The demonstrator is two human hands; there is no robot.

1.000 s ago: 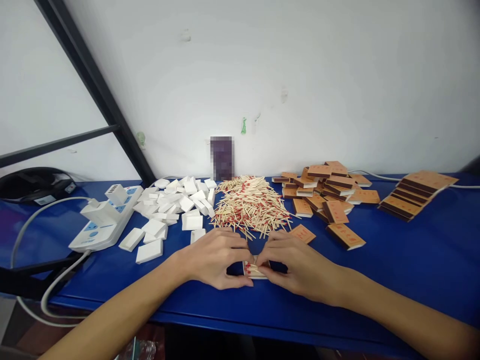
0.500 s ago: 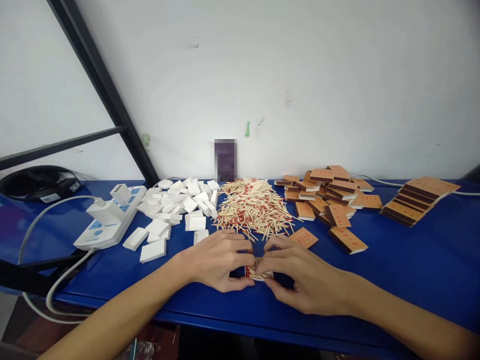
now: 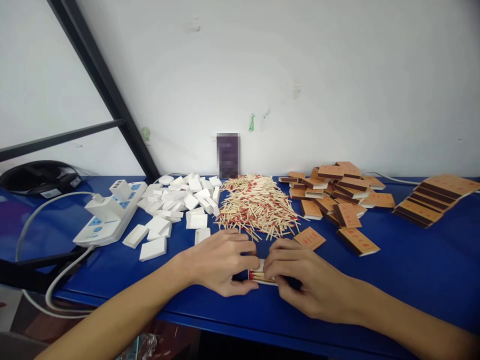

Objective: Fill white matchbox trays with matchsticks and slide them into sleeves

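Observation:
A small white matchbox tray [image 3: 268,282] lies on the blue table near its front edge, with red-tipped matches [image 3: 258,275] lying lengthwise inside. My left hand [image 3: 225,262] grips the tray's left end, thumb at the near side and fingers at the far side. At the right end, my right hand [image 3: 305,275] has its thumb by the near wall and its curled fingers over the matches; its fingertips are partly hidden. Just beyond both hands spreads a heap of loose matches [image 3: 258,207]. An orange matchbox sleeve [image 3: 310,238] rests close behind my right hand.
White trays [image 3: 176,200] are piled left of the matches. Orange matchbox sleeves [image 3: 339,190] are heaped at the right, with a joined row of sleeves [image 3: 431,200] farther over. A power strip [image 3: 110,220] with cables, black headgear [image 3: 39,180] and a black metal frame [image 3: 108,95] occupy the left.
My right hand has shifted slightly right over the tray, and its fingers have curled lower. More of the tray's far left part shows. The whole view has moved a little.

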